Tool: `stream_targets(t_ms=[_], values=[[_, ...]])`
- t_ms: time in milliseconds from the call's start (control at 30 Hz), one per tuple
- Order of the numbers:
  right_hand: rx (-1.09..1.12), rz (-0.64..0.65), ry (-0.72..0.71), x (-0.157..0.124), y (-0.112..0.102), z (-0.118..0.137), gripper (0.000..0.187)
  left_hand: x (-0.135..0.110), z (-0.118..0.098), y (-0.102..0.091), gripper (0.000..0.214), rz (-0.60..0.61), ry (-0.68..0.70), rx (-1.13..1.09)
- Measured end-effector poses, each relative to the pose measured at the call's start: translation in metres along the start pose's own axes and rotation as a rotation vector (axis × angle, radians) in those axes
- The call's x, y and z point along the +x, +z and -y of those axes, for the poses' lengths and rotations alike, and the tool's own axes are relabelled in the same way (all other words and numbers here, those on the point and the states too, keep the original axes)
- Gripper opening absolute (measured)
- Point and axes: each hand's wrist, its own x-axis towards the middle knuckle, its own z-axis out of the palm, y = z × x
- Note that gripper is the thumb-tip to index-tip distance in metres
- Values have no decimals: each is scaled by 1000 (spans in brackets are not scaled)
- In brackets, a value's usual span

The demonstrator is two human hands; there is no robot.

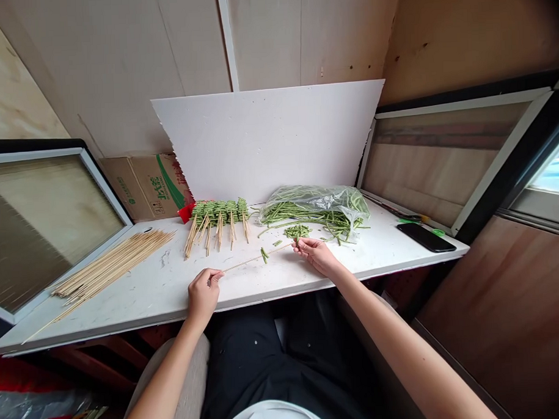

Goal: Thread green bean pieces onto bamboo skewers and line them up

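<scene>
Fingers of the left hand (203, 293) pinch the near end of a thin wooden skewer (244, 262), thumb against forefinger, the others curled in; the right hand (315, 254) pinches its far end, and whether a bean piece is also between those fingertips cannot be told. Both hands are just above the front part of a long white table (140, 294), whose middle front edge is partly covered by the right forearm. Behind it stands a large white panel (272, 142) with ragged sides. To its left, a cardboard box (141, 187), partly hidden by the panel, bears green Chinese characters that seem to read 北大荒; red characters beside a green stripe are cut off, and the smaller print is illegible. Near the panel's right side, a clear plastic bag (329, 200) partly covers long green beans (302, 216), blurring their outlines. At the left lies a bundle of bare skewers (116, 264). Between that bundle and the bag, filled bean skewers (219, 211) lie in rows, too overlapped to count. A black phone (426, 237) lies at the right. Just beyond the right fingertips is a small pile of cut bean pieces (297, 231); smallest are the short green pieces (264, 255) threaded midway along the held skewer.
</scene>
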Motion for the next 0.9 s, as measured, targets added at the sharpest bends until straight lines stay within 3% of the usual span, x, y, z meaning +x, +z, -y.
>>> stream_targets(t_ms=[233,900], values=[[-38,-63,5,2,2,-4,42,1,-2,1,18,-4,13,4],[-35,-74,20,-1,4,1,39,1,-7,-2,18,30,-23,16]])
